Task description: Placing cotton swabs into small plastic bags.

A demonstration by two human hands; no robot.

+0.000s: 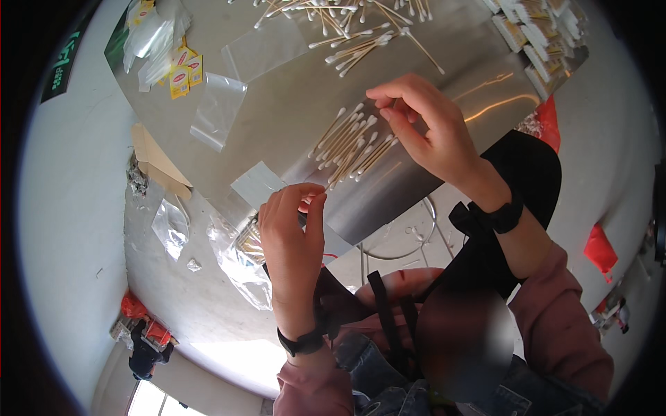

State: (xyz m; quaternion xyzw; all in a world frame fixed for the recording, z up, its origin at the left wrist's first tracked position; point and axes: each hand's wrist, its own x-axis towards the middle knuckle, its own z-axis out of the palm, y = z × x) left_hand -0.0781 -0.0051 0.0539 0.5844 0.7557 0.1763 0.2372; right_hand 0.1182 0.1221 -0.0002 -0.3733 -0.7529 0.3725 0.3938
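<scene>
While both bare hands work over a shiny sheet-metal table (291,118), a small bundle of wooden-stemmed cotton swabs with white tips (350,145) lies fanned out on the metal between them. The right hand (423,128) sits just beyond the far end of that bundle, its thumb and forefinger pinched narrowly together near the swab tips; whether a single stick is caught between them cannot be told. The left hand (295,232) is at the near edge of the table, fingers curled close, pinching the near ends of the swabs beside a flat clear plastic sleeve (258,184). Both wrists carry black straps above pink sleeves.

Further up the table a looser scatter of swabs (347,28) is spread about, well apart from the bundle. An empty transparent bag (218,109) lies to the left of the bundle, with yellow-and-red paper labels (184,73) beyond it. Filled packets of swabs (538,31) are stacked at the far right corner. Crumpled clear bags (236,260) lie on the floor below the table edge.
</scene>
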